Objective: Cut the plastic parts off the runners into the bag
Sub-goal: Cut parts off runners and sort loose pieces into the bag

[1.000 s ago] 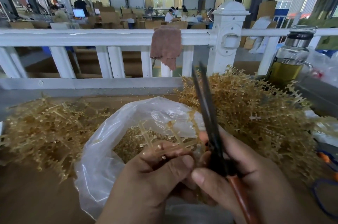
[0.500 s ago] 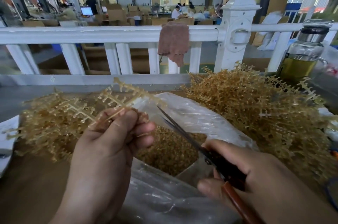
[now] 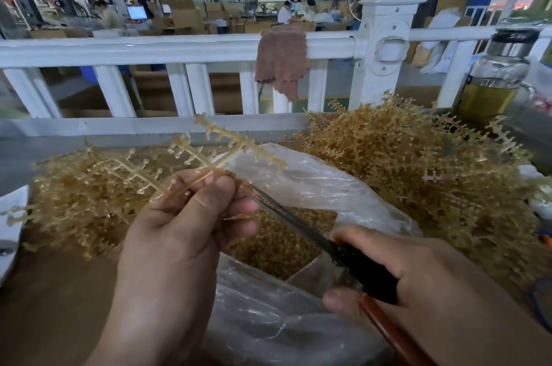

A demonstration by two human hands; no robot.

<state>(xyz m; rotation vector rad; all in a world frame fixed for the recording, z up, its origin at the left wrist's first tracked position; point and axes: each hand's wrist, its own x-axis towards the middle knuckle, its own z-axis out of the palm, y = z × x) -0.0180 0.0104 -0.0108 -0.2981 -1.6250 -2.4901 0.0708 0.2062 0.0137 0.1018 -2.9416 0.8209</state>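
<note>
A pale amber, branched plastic runner point(image 3: 209, 153) is sticking up over the open clear plastic bag point(image 3: 316, 183), pinched in the left hand point(image 3: 185, 225). The right hand point(image 3: 424, 279) is gripping black-handled scissors point(image 3: 358, 267), their blade tips just beside the left fingers. Heaps of similar runners point(image 3: 412, 174) are flanking the bag.

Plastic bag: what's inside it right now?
A heap of small amber parts lies in the bag. The scissors and the left hand holding a runner cover some; its bottom is hidden.
</note>
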